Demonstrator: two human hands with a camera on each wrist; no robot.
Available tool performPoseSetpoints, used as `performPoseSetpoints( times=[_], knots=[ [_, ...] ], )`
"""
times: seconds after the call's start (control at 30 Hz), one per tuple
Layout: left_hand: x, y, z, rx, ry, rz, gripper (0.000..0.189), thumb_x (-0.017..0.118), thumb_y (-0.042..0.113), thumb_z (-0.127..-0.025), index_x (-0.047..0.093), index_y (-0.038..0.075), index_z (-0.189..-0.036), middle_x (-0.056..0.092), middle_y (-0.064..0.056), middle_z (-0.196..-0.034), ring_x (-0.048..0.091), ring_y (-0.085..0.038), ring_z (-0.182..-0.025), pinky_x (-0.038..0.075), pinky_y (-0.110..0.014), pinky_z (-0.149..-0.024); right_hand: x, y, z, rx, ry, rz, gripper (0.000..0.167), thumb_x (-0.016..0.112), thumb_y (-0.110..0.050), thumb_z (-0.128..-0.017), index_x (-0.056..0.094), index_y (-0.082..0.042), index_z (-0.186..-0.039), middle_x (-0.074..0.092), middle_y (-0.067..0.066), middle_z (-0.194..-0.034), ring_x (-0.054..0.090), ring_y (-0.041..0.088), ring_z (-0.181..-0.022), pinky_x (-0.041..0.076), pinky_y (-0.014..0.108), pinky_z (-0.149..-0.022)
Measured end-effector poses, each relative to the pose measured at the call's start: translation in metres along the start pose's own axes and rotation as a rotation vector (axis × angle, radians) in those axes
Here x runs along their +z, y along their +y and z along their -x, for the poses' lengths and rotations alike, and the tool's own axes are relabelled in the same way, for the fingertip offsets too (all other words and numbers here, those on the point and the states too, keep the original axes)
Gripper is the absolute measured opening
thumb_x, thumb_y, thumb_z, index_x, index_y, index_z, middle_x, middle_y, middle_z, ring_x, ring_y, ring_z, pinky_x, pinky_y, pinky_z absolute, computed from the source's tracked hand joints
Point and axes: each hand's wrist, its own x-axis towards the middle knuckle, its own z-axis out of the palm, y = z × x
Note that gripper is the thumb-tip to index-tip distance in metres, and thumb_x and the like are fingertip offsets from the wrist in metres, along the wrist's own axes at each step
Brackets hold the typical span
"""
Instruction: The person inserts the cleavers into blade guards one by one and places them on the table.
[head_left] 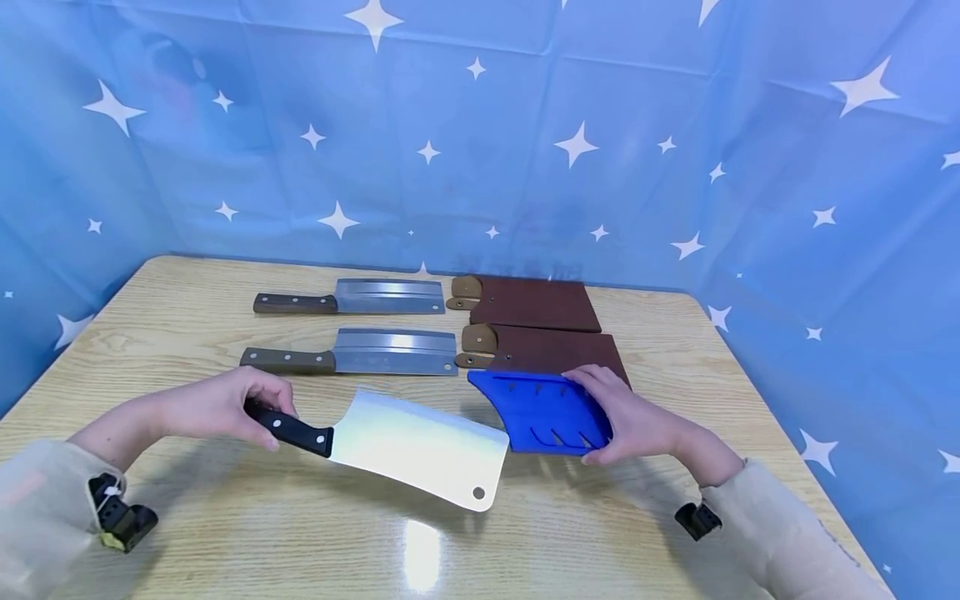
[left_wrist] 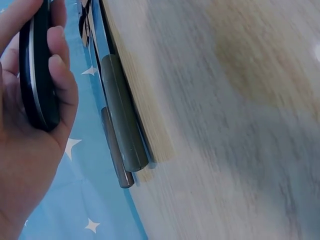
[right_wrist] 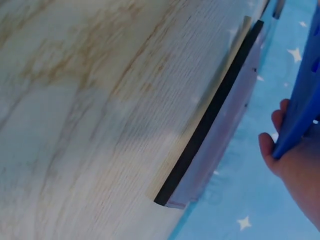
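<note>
A blue curtain [head_left: 480,100] with white stars hangs behind and beside the wood-grain tabletop [head_left: 300,537], which shows a bright glare near its front. Two pale sleeves [head_left: 41,508] reach in from the lower corners. The big cleaver [head_left: 420,450] is held above the tabletop, black handle to the left, broad blade slanting down toward the right. Beyond it lie two smaller knives, a front knife [head_left: 397,352] and a back knife [head_left: 390,297], side by side with handles to the left. Just right of their tips lie two brown sheaths [head_left: 536,302] with tan straps, one in front of the other. The blue sheath [head_left: 517,408] is held up before them, hiding part of the front one; its left edge meets the cleaver's corner in the head view — whether they touch, I cannot tell. The hands are well apart: the left hand [head_left: 240,408] is clamped round the cleaver's handle, the right hand [head_left: 630,421] pinches the right end of the blue sheath. Small black devices [head_left: 123,518] sit at both wrists.
</note>
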Motion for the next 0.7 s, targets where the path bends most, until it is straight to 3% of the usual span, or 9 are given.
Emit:
performPoseSetpoints(
  times=[0.43, 0.7],
  knots=[
    [-0.005, 0.0042, 0.0021, -0.03, -0.003, 0.021, 0.015, 0.071, 0.005, -0.08, 0.063, 0.009, -0.091, 0.071, -0.013, -0.086, 0.054, -0.005, -0.068, 0.043, -0.025, -0.059, 0.0017, 0.0004, -0.0006, 0.035, -0.039, -0.051, 0.094, 0.08, -0.033, -0.062, 0.035, -0.003, -0.138, 0.038, 0.011, -0.133, 0.035, 0.025, -0.118, 0.042, 0.042, -0.086],
    [-0.0061, 0.0052, 0.0022, -0.013, -0.004, 0.017, 0.016, 0.071, 0.003, -0.079, 0.062, 0.008, -0.091, 0.071, -0.013, -0.085, 0.054, -0.005, -0.068, 0.044, -0.025, -0.059, 0.0014, 0.0013, -0.0004, 0.024, -0.035, -0.052, 0.094, 0.08, -0.034, -0.061, 0.035, -0.003, -0.138, 0.039, 0.011, -0.132, 0.036, 0.024, -0.117, 0.041, 0.041, -0.086]
  ],
)
